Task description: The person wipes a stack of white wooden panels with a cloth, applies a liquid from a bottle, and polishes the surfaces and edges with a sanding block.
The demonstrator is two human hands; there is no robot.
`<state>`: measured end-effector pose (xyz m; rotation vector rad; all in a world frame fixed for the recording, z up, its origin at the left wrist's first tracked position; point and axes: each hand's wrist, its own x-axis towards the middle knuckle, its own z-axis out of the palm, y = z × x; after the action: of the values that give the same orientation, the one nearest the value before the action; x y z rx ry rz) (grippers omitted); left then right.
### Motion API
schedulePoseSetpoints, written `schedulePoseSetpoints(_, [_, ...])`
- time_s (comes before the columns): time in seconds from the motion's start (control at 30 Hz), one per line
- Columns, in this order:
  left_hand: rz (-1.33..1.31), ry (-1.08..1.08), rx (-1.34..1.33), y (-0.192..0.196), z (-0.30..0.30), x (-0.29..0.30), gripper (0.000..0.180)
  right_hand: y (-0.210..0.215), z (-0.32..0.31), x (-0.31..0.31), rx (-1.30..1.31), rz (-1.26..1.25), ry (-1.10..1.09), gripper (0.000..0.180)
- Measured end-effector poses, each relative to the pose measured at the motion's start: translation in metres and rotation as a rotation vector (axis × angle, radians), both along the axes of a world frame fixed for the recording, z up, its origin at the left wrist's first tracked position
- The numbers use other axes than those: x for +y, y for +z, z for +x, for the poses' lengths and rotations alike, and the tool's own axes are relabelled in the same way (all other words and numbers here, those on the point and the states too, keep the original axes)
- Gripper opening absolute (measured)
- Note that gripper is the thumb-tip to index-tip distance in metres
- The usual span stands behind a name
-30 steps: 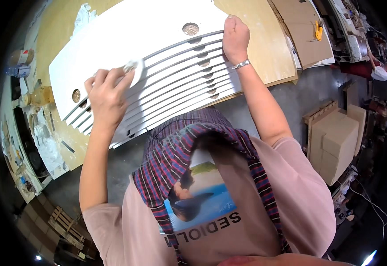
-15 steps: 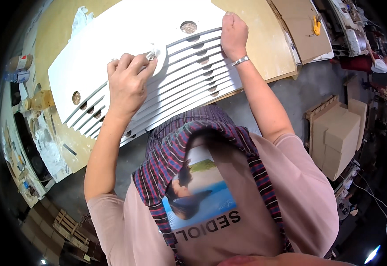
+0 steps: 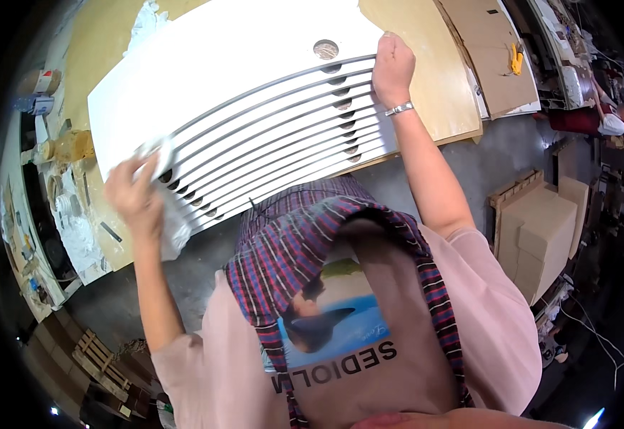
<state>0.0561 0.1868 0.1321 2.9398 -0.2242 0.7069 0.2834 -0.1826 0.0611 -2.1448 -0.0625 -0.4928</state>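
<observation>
A stack of white panels [image 3: 255, 79] with dark edges lay stepped across the worktop [image 3: 437, 100] in the upper centre of the frame, each strip set back from the next, with round cut-outs showing near both ends. At the left end of the stack, the left hand [image 3: 136, 194], blurred, had its grip closed on a white cloth [image 3: 164, 157] that met the top panel. The right hand [image 3: 393, 70], a metal band [image 3: 399, 109] at its wrist, had its fingers folded round the stack's right edge; how many panels its grip held could not be told. In the upper right, a yellow-handled tool [image 3: 516, 58] lay on a cardboard sheet [image 3: 489, 82]. An amber plastic bottle [image 3: 67, 146] stood out at the left, and a cardboard box [image 3: 537, 225] sat at the right.
</observation>
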Motion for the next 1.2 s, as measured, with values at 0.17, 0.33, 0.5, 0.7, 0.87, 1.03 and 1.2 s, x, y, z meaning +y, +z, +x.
schedulePoseSetpoints(0.17, [-0.108,0.58,-0.167,-0.039,-0.103,0.103,0.03,-0.001,0.003,0.006,0.004,0.015,0.055,0.035])
schedulePoseSetpoints(0.33, [-0.602,0.713,0.064,-0.092,-0.113,0.114,0.032,-0.031,0.017,-0.003,-0.098,-0.169,0.059,0.042])
schedulePoseSetpoints(0.5, [-0.781,0.756,-0.01,-0.099,-0.105,0.158,0.022,-0.019,0.01,-0.011,-0.092,0.022,0.062,0.034])
schedulePoseSetpoints(0.7, [-0.701,1.042,-0.193,-0.131,-0.139,0.299,0.02,-0.023,0.015,-0.011,0.018,0.129,0.008,0.037])
schedulePoseSetpoints(0.87, [-0.272,1.336,-0.074,-0.144,-0.122,0.369,0.024,-0.021,0.012,-0.005,0.006,0.172,-0.068,0.034])
schedulePoseSetpoints(1.03, [-0.112,1.269,0.045,-0.17,-0.105,0.401,0.028,-0.018,0.01,-0.031,-0.013,-0.119,-0.066,0.03])
schedulePoseSetpoints(1.2, [0.023,1.189,0.067,-0.199,-0.18,0.473,0.037,-0.08,0.035,-0.055,-0.436,-0.865,0.025,0.039])
